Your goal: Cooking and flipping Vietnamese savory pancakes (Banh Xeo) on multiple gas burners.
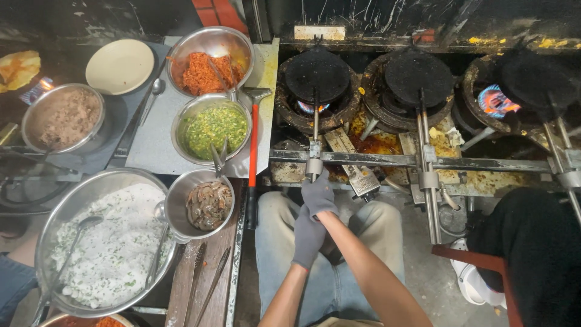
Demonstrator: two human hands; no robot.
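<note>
Head view, looking down past the person's knees. Both hands wear grey gloves and meet at lower centre. The right hand (319,195) lies uppermost, its grip wrapped around the lower end of the long handle (315,142) of a round black iron mould (317,74); the mould sits closed on the left burner (310,108) at upper centre, where a small blue flame shows. The left hand (308,236) lies just below and touches the right; whether its grip presses on the handle or only on the other hand cannot be told. The handle rests across a horizontal metal rail (387,160) in front of the burners. Two further black moulds occupy the middle burner (417,75) and the right burner (532,79), the latter lit. At lower right, a second person in dark clothing (535,254) sits on a red stool. On the bench at left stand steel bowls: orange shreds (209,72), chopped greens (213,128), shrimp (207,204), a brown mixture (65,118), and a large basin of white batter flecked with green (112,242), holding a ladle. A red-handled spatula (253,142) lies beside the bowls.
</note>
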